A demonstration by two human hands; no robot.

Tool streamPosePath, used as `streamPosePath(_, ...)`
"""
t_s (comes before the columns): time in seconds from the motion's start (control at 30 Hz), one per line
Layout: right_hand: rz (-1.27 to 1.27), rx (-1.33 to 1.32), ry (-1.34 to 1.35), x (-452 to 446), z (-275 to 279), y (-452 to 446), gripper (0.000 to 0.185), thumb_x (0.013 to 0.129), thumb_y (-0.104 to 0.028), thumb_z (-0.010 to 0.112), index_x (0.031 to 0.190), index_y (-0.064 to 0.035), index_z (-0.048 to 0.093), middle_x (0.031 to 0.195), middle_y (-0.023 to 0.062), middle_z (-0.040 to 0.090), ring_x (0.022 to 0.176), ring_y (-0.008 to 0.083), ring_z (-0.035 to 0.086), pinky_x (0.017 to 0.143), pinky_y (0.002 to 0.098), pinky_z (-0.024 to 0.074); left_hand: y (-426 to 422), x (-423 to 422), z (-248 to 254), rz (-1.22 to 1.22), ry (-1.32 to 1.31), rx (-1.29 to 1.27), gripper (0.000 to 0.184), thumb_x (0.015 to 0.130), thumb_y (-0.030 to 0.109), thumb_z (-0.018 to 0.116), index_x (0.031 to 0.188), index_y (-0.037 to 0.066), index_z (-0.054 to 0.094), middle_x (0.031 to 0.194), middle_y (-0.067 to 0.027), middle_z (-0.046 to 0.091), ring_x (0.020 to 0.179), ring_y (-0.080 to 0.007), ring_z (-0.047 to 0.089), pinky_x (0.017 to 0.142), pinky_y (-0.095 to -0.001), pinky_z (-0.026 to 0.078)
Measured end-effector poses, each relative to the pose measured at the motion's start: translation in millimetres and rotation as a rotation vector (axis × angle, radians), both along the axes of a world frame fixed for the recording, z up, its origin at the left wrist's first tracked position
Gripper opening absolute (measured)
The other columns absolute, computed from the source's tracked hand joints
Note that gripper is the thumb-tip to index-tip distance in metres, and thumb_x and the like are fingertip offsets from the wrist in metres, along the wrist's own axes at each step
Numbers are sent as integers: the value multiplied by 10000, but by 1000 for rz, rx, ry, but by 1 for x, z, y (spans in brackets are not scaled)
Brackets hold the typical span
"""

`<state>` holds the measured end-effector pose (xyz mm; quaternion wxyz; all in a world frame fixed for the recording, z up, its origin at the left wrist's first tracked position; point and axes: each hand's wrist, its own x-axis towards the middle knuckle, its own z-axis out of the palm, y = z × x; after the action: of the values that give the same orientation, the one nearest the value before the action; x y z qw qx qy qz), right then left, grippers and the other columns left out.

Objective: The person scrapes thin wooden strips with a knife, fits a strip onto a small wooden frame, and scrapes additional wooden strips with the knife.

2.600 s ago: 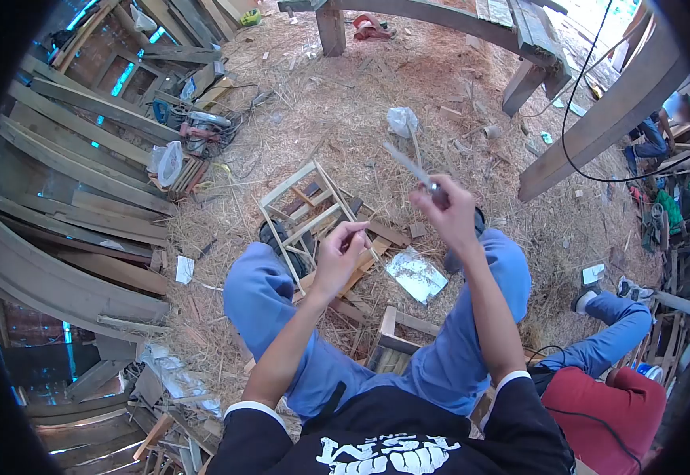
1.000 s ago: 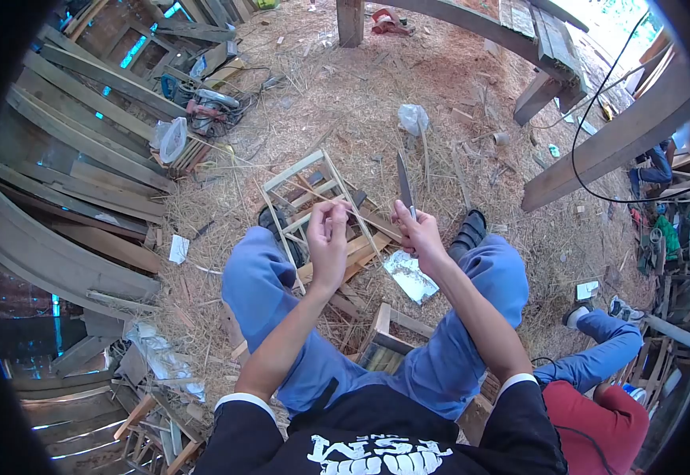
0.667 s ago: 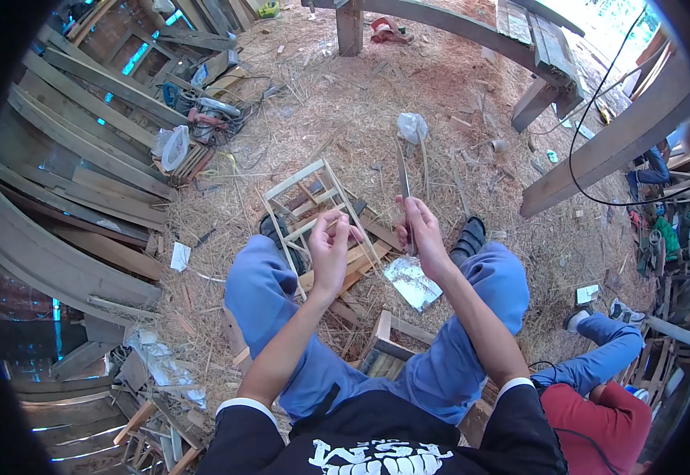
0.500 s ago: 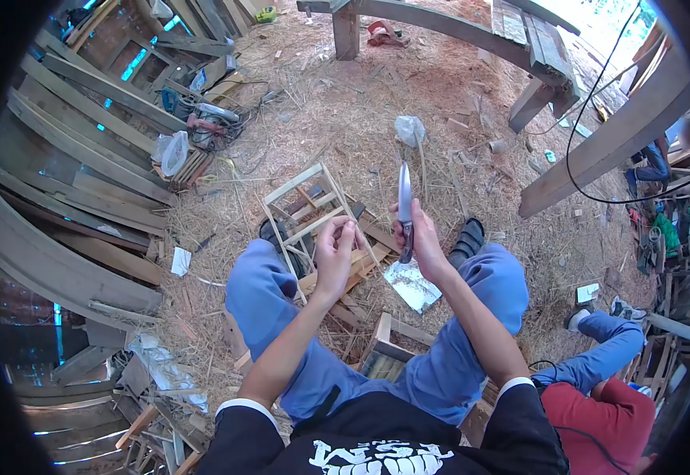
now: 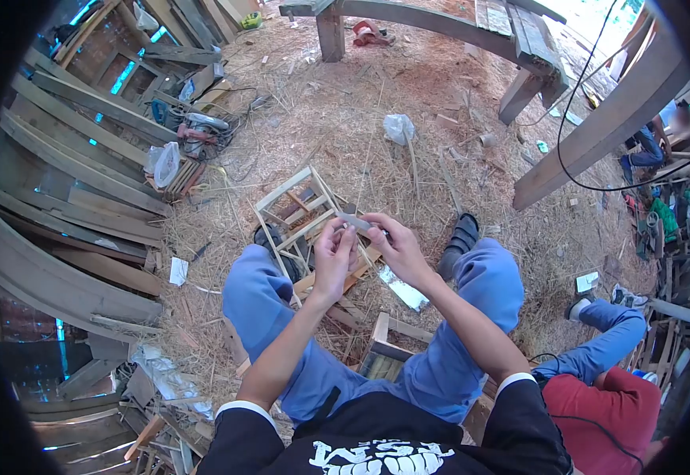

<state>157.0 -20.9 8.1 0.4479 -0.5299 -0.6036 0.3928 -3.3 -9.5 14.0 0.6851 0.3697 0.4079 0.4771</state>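
Observation:
My right hand (image 5: 400, 251) is closed around the handle of a knife (image 5: 353, 222), most of which the fingers hide. The blade points left and crosses the fingertips of my left hand (image 5: 334, 257). Those fingers are pinched together; a tiny pale bit shows at their tips, too small to name. Beyond and below my left hand, a slatted wooden frame (image 5: 311, 179) stands on the floor by my foot. A crumpled white sheet (image 5: 405, 290) lies on the floor below my right hand.
A small wooden box or stool (image 5: 396, 325) sits between my knees. Planks (image 5: 68, 269) lean along the left wall, near power tools (image 5: 202, 133). A wooden post (image 5: 606, 131) with a hanging cable rises at right. A person in a red shirt (image 5: 598, 412) sits close on my right.
My right hand has brought the knife down and left, from upright to pointing left, against my left fingertips. My left hand has barely moved. The view has shifted slightly.

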Motion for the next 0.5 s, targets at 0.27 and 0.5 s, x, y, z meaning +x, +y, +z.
streamPosePath(0.27, 34, 226, -252, 1, 2, 6, 387, 941, -313, 663, 1191, -18, 640, 920, 150, 641, 873, 325, 631, 753, 404, 500, 3, -3, -5, -80, -165, -133, 298, 1041, 93, 519, 1336, 71, 554, 763, 10, 507, 517, -8, 326, 437, -189, 255)
streamPosePath(0.5, 37, 412, -373, 12, 14, 6, 401, 912, -357, 666, 1165, -46, 658, 836, 123, 598, 790, 310, 583, 706, 417, 446, 4, -8, -4, -179, -197, -139, 274, 1034, 126, 549, 1305, 97, 581, 773, 14, 505, 521, -11, 321, 436, -188, 250)
